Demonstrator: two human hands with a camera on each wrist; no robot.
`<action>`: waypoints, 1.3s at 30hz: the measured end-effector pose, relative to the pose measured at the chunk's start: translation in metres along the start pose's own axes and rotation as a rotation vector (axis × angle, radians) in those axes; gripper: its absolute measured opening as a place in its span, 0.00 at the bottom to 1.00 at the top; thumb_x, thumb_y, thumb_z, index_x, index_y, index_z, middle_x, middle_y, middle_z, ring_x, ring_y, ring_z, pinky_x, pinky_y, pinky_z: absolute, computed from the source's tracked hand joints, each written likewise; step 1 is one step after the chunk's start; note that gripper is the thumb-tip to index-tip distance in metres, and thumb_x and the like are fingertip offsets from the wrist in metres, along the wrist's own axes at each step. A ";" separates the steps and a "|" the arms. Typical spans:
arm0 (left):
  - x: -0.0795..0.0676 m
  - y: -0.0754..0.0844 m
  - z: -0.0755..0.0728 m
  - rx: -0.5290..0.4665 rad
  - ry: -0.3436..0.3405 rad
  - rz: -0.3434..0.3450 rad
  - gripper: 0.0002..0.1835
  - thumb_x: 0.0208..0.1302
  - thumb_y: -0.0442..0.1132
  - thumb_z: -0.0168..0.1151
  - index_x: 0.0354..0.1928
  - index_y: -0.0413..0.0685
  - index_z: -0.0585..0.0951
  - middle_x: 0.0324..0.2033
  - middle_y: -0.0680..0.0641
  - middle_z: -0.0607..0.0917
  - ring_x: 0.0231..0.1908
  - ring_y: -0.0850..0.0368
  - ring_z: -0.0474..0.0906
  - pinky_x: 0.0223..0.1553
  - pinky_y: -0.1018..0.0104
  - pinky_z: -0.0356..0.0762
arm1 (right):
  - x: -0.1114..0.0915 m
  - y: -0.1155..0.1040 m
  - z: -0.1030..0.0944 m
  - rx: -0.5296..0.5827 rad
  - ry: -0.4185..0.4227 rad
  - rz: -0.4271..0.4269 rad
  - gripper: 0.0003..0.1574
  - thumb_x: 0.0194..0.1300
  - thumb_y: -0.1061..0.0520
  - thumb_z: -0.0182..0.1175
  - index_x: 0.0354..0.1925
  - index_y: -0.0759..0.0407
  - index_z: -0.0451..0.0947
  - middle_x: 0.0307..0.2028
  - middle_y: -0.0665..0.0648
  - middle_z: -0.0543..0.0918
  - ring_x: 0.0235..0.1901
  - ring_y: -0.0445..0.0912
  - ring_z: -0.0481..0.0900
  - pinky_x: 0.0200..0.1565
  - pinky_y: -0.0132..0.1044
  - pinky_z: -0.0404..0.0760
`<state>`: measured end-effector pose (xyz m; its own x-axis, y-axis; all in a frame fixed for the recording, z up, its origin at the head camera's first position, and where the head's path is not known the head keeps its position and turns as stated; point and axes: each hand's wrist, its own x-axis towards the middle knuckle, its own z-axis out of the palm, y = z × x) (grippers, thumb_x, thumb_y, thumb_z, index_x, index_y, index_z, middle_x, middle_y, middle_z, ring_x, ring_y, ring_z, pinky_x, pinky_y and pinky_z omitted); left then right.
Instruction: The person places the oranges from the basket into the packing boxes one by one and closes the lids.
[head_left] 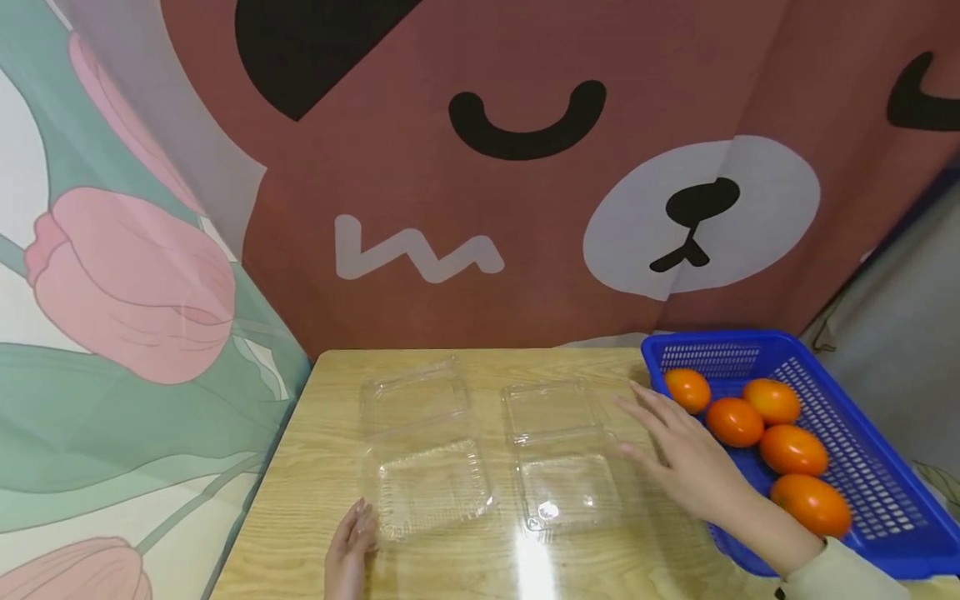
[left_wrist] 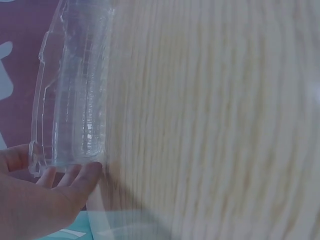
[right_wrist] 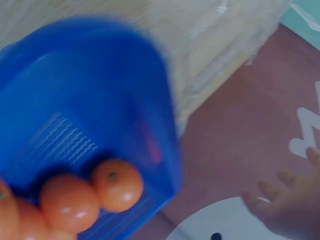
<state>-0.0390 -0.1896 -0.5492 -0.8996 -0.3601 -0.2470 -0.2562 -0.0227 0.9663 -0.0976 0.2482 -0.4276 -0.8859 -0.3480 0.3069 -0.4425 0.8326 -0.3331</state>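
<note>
My left hand (head_left: pixel 350 546): loosely extended, beside left clear box (head_left: pixel 431 487). My right hand (head_left: pixel 693 462): spread, near right clear box (head_left: pixel 568 487) and basket (head_left: pixel 720 337) of orange fruit (head_left: pixel 793 451).

A curtained-off corner; whether in a home or workroom cannot be told. A reddish-brown hanging sheet printed with a sleepy bear's face (head_left: pixel 540 192) and a green-and-white sheet with pink tulips (head_left: pixel 135 283) border a pale wood-grain desk (head_left: pixel 292 483).

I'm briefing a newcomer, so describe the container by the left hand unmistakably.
On the wooden table, look left of the blue basket. Pick the open clear container nearest the left hand; its similar neighbour lies closer to the basket.
</note>
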 end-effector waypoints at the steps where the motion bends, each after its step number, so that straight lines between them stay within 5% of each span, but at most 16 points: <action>1: 0.000 0.000 0.000 -0.007 0.004 -0.004 0.29 0.73 0.32 0.51 0.71 0.27 0.56 0.68 0.27 0.62 0.43 0.84 0.70 0.42 0.75 0.74 | -0.002 0.003 -0.002 0.010 0.002 -0.006 0.38 0.69 0.47 0.62 0.73 0.41 0.62 0.74 0.58 0.60 0.69 0.64 0.60 0.57 0.68 0.65; 12: -0.002 -0.003 0.002 -0.035 0.021 -0.011 0.29 0.72 0.30 0.51 0.71 0.28 0.57 0.68 0.27 0.61 0.43 0.83 0.72 0.41 0.76 0.74 | -0.021 0.037 -0.026 0.052 -0.031 0.017 0.33 0.67 0.51 0.65 0.68 0.47 0.70 0.67 0.61 0.69 0.62 0.63 0.69 0.49 0.65 0.74; 19: -0.002 -0.005 0.002 -0.074 0.038 -0.021 0.29 0.71 0.29 0.53 0.70 0.26 0.59 0.67 0.27 0.65 0.43 0.81 0.73 0.41 0.77 0.75 | -0.036 0.064 -0.035 0.059 -0.083 0.079 0.30 0.65 0.49 0.67 0.64 0.49 0.74 0.62 0.60 0.73 0.59 0.59 0.72 0.53 0.55 0.75; 25: -0.002 -0.006 0.002 -0.088 0.052 -0.012 0.29 0.70 0.29 0.55 0.70 0.26 0.61 0.65 0.28 0.68 0.43 0.80 0.74 0.40 0.77 0.75 | -0.049 0.087 -0.034 0.013 -0.141 0.073 0.28 0.62 0.49 0.69 0.59 0.54 0.78 0.58 0.60 0.78 0.55 0.59 0.75 0.47 0.60 0.76; 33: -0.001 -0.005 0.002 -0.093 0.057 -0.012 0.29 0.70 0.28 0.55 0.69 0.26 0.60 0.64 0.30 0.70 0.43 0.80 0.75 0.40 0.77 0.75 | -0.064 0.116 -0.029 -0.076 -0.125 0.006 0.25 0.53 0.54 0.75 0.50 0.52 0.81 0.49 0.52 0.83 0.48 0.50 0.79 0.44 0.27 0.74; 39: 0.001 -0.004 -0.001 -0.073 0.040 -0.020 0.29 0.71 0.29 0.54 0.70 0.26 0.60 0.66 0.27 0.66 0.43 0.80 0.74 0.41 0.77 0.75 | -0.069 0.130 -0.034 -0.051 -0.228 0.053 0.21 0.56 0.55 0.74 0.48 0.55 0.82 0.46 0.51 0.84 0.44 0.41 0.79 0.40 0.36 0.79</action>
<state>-0.0380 -0.1910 -0.5529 -0.8791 -0.3962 -0.2648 -0.2463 -0.0979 0.9642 -0.0895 0.3953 -0.4623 -0.9187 -0.3871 0.0787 -0.3923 0.8709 -0.2960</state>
